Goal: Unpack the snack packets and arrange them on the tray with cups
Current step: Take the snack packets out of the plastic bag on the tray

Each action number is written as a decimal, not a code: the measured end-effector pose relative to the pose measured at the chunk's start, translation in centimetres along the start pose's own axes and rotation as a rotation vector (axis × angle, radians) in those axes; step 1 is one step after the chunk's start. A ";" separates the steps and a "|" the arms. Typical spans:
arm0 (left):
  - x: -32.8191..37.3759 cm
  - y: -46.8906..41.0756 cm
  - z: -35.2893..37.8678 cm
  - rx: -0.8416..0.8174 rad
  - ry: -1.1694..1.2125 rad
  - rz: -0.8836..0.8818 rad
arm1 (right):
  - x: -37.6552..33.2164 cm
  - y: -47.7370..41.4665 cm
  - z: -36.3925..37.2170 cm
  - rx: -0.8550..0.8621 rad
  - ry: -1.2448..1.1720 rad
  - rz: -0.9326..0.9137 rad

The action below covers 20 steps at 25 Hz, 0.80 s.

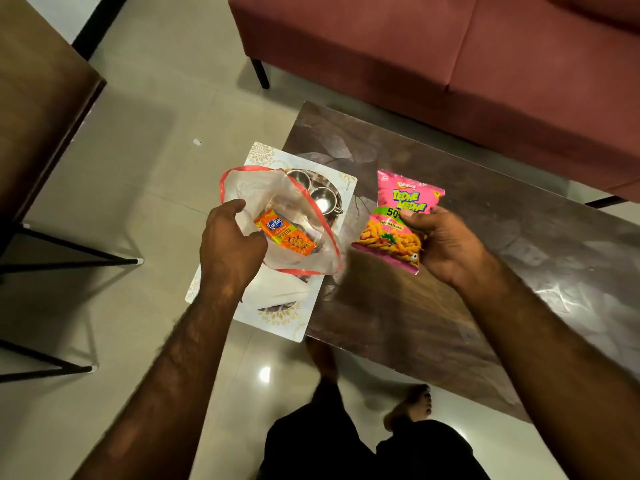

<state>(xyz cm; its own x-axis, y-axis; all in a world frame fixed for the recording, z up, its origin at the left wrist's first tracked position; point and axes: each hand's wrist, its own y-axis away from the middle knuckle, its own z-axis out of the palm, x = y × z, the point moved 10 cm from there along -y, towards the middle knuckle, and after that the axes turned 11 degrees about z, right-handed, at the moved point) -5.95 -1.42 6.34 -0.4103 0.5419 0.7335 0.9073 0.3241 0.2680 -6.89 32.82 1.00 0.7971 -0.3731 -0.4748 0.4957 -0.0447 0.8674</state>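
My left hand (232, 240) grips the near rim of a thin clear carry bag (256, 188) with a red edge and holds its mouth wide. An orange snack packet (285, 233) lies inside the bag. My right hand (446, 247) holds a pink snack packet (398, 220) upright over the table, to the right of the bag. Under the bag lies a white patterned tray (277, 323) that overhangs the table's left end. Two steel cups (323, 199) stand at the tray's far part, partly hidden by the bag.
The dark glossy coffee table (450, 306) stretches to the right. A maroon sofa (450, 64) stands behind it. A brown table with black metal legs (41, 116) is at the left. My bare feet (412, 403) stand on the shiny tiled floor.
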 end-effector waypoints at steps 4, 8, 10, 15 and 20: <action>1.0 -0.1 0.2 0.014 -0.055 0.058 | 4.6 -4.3 -2.0 0.076 -0.033 0.134; 1.4 -0.3 0.3 0.019 -0.122 0.085 | 8.3 -8.2 -1.2 0.117 -0.025 0.207; 1.2 -0.5 0.3 0.024 -0.147 0.110 | 9.7 -10.2 -0.6 0.121 0.005 0.221; 0.5 -0.6 0.4 0.024 -0.193 0.193 | 11.8 -14.9 -0.6 0.195 0.049 0.230; -0.9 -0.5 0.5 0.001 -0.225 0.219 | 12.0 -17.1 -1.1 0.211 0.105 0.168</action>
<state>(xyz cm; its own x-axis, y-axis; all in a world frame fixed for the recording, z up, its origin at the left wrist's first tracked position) -6.11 -1.69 5.27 -0.2157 0.7568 0.6170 0.9762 0.1814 0.1188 -5.39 30.17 -19.69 0.8986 -0.2942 -0.3254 0.2799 -0.1864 0.9417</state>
